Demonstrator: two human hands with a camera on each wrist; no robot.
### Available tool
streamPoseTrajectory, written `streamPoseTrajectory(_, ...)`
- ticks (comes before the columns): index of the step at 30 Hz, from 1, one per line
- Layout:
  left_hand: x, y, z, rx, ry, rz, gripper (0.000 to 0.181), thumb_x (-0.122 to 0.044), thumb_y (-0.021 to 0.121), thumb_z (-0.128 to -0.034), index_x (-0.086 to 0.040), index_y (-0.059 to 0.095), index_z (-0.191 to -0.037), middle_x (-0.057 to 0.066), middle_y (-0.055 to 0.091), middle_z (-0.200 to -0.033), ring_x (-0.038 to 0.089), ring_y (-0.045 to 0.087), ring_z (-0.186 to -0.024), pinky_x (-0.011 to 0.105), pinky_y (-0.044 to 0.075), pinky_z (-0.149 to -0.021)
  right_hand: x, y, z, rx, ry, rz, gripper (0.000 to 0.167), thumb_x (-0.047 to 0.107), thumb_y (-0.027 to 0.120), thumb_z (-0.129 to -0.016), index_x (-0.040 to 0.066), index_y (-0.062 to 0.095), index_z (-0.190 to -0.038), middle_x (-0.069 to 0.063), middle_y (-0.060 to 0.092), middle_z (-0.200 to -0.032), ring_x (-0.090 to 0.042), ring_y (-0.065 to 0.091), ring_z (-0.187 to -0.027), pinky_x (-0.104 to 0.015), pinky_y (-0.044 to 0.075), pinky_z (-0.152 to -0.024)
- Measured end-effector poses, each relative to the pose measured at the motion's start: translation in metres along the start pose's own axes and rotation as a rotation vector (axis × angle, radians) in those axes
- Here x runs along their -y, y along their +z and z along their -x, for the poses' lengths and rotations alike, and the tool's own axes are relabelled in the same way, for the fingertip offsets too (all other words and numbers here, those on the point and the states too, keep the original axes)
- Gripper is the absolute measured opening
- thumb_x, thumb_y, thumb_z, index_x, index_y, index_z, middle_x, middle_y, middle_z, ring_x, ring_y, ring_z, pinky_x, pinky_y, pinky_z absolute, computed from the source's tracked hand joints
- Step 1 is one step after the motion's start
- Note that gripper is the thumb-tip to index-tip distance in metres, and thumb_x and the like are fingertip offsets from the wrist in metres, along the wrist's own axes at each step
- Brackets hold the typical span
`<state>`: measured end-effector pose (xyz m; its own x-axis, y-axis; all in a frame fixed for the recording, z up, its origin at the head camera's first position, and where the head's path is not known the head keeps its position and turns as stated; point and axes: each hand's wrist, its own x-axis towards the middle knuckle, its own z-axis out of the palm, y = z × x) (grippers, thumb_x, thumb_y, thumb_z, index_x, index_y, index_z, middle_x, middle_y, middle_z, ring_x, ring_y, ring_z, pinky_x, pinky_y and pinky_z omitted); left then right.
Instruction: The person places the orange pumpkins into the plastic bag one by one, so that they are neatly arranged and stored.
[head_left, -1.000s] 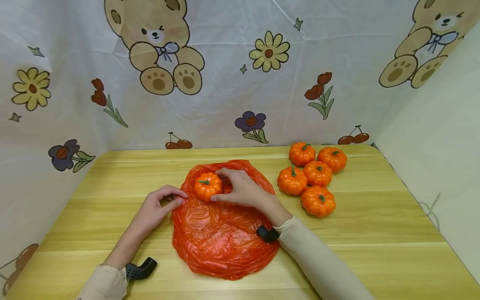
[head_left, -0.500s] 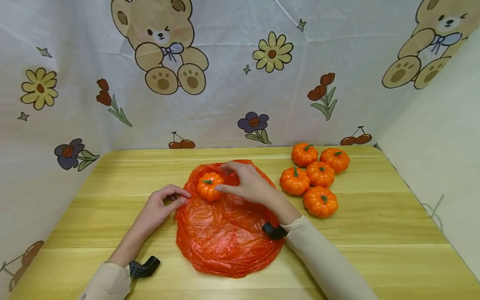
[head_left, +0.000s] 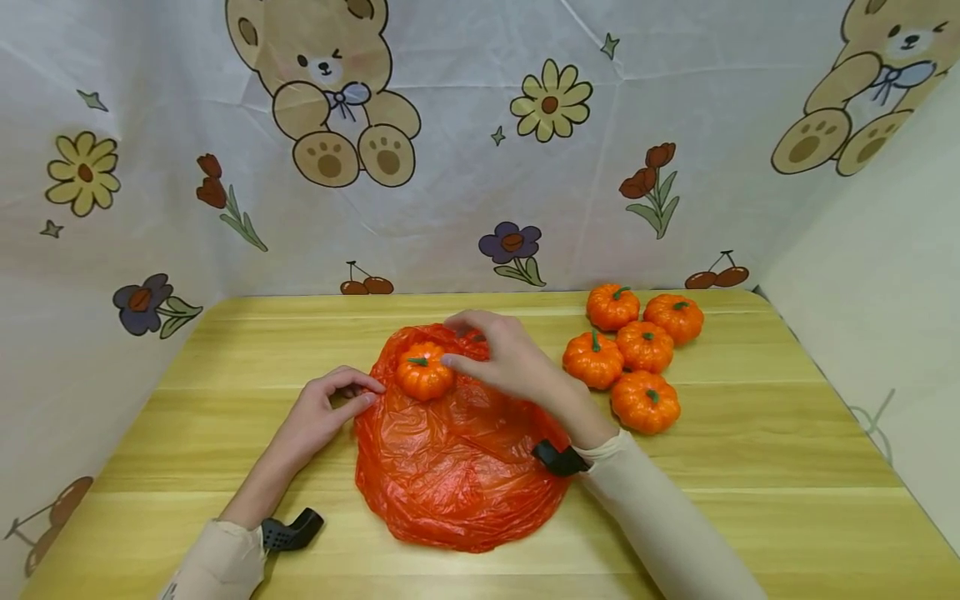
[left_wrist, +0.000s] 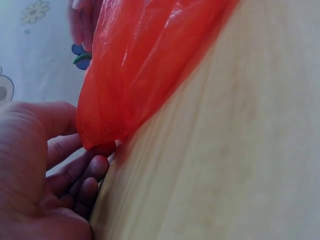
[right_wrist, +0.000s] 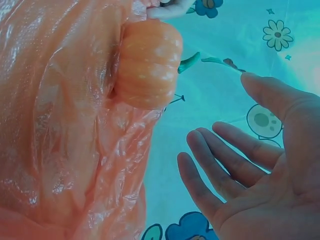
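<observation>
A small orange pumpkin with a green stem sits upright on the upper left part of a crumpled red plastic bag. My left hand pinches the bag's left edge; in the left wrist view, the bag's edge lies between the thumb and fingers. My right hand hovers at the right of that pumpkin, fingers spread and holding nothing. The right wrist view has the palm apart from the pumpkin.
Several more orange pumpkins stand grouped on the wooden table, right of the bag. A patterned cloth hangs behind the table's back edge. A pale wall stands on the right.
My right hand has let go of the pumpkin on the bag and drawn back a little to the upper right. The left hand stays at the bag's edge; the head view has shifted slightly.
</observation>
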<state>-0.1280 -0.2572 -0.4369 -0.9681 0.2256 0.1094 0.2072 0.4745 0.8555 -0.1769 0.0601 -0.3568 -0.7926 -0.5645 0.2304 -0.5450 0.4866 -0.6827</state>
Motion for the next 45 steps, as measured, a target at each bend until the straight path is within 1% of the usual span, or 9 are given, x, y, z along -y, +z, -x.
streamPoseTrajectory(6, -0.001, 0.0, -0.001, 0.003, -0.004, 0.001, 0.012, -0.024, 0.073, -0.1017, -0.019, 0.079, -0.11, 0.001, 0.074, -0.114, 0.016, 0.062, -0.097, 0.022, 0.049, -0.085, -0.006, -0.006, 0.008, 0.001, 0.002, 0.023, 0.047, 0.029, 0.076, -0.099, 0.003, 0.065, -0.137, -0.016, 0.071, -0.132, -0.033, 0.066, -0.124, -0.051, 0.051, -0.108)
streamPoseTrajectory(12, 0.001, -0.001, -0.001, 0.001, 0.004, -0.01, 0.013, -0.024, 0.072, -0.1023, -0.019, 0.079, -0.111, 0.001, 0.074, -0.114, 0.015, 0.062, -0.096, 0.022, 0.05, -0.084, -0.013, -0.024, 0.026, -0.016, 0.023, 0.044, 0.045, 0.029, 0.075, -0.099, 0.006, 0.065, -0.137, -0.015, 0.069, -0.134, -0.035, 0.065, -0.124, -0.054, 0.051, -0.108)
streamPoseTrajectory(19, 0.002, 0.0, -0.001, -0.001, 0.006, -0.02, 0.014, -0.024, 0.071, -0.1026, -0.018, 0.079, -0.112, 0.002, 0.073, -0.114, 0.015, 0.062, -0.096, 0.021, 0.05, -0.084, -0.026, -0.054, 0.057, -0.098, 0.024, 0.102, 0.045, 0.027, 0.079, -0.097, 0.009, 0.067, -0.136, -0.01, 0.071, -0.133, -0.034, 0.068, -0.12, -0.053, 0.055, -0.102)
streamPoseTrajectory(26, 0.001, 0.0, -0.001, 0.006, 0.011, -0.013, 0.012, -0.022, 0.072, -0.1024, -0.017, 0.079, -0.111, 0.002, 0.074, -0.113, 0.015, 0.062, -0.096, 0.021, 0.05, -0.084, -0.044, -0.082, 0.093, -0.155, 0.078, 0.153, 0.041, 0.026, 0.08, -0.096, 0.012, 0.069, -0.133, -0.005, 0.072, -0.13, -0.03, 0.07, -0.114, -0.054, 0.056, -0.098)
streamPoseTrajectory(30, 0.0, 0.001, -0.002, 0.01, 0.011, -0.009, 0.012, -0.021, 0.072, -0.1023, -0.017, 0.079, -0.11, 0.002, 0.074, -0.113, 0.015, 0.062, -0.097, 0.021, 0.05, -0.085, -0.055, -0.094, 0.115, -0.202, 0.077, 0.2, 0.038, 0.022, 0.081, -0.095, 0.009, 0.071, -0.129, -0.007, 0.075, -0.125, -0.033, 0.073, -0.11, -0.056, 0.057, -0.095)
streamPoseTrajectory(36, -0.001, 0.001, -0.002, 0.013, 0.014, -0.005, 0.012, -0.021, 0.072, -0.1022, -0.017, 0.079, -0.111, 0.003, 0.074, -0.113, 0.015, 0.062, -0.096, 0.021, 0.05, -0.084, -0.07, -0.116, 0.143, -0.235, 0.124, 0.245, 0.036, 0.019, 0.082, -0.094, 0.01, 0.072, -0.127, -0.01, 0.075, -0.123, -0.037, 0.074, -0.106, -0.061, 0.057, -0.091)
streamPoseTrajectory(39, -0.001, 0.001, -0.002, 0.012, 0.014, -0.006, 0.012, -0.021, 0.072, -0.1023, -0.017, 0.079, -0.111, 0.003, 0.074, -0.113, 0.015, 0.062, -0.096, 0.021, 0.05, -0.084, -0.077, -0.131, 0.154, -0.263, 0.154, 0.297, 0.035, 0.021, 0.082, -0.094, 0.012, 0.073, -0.127, -0.01, 0.075, -0.123, -0.038, 0.073, -0.106, -0.051, 0.057, -0.087)
streamPoseTrajectory(43, -0.001, 0.0, -0.002, 0.008, 0.009, -0.015, 0.012, -0.022, 0.071, -0.1026, -0.018, 0.079, -0.111, 0.002, 0.074, -0.114, 0.014, 0.062, -0.096, 0.021, 0.05, -0.084, -0.087, -0.148, 0.167, -0.299, 0.186, 0.333, 0.036, 0.022, 0.082, -0.093, 0.013, 0.074, -0.127, -0.008, 0.076, -0.123, -0.037, 0.073, -0.106, -0.026, 0.049, -0.084)
streamPoseTrajectory(45, -0.002, 0.0, -0.001, 0.007, 0.006, -0.012, 0.012, -0.022, 0.071, -0.1026, -0.017, 0.079, -0.111, 0.002, 0.074, -0.114, 0.014, 0.063, -0.096, 0.021, 0.05, -0.084, -0.092, -0.153, 0.172, -0.302, 0.181, 0.328, 0.036, 0.021, 0.082, -0.094, 0.013, 0.074, -0.128, -0.008, 0.076, -0.124, -0.034, 0.073, -0.107, -0.016, 0.046, -0.088)
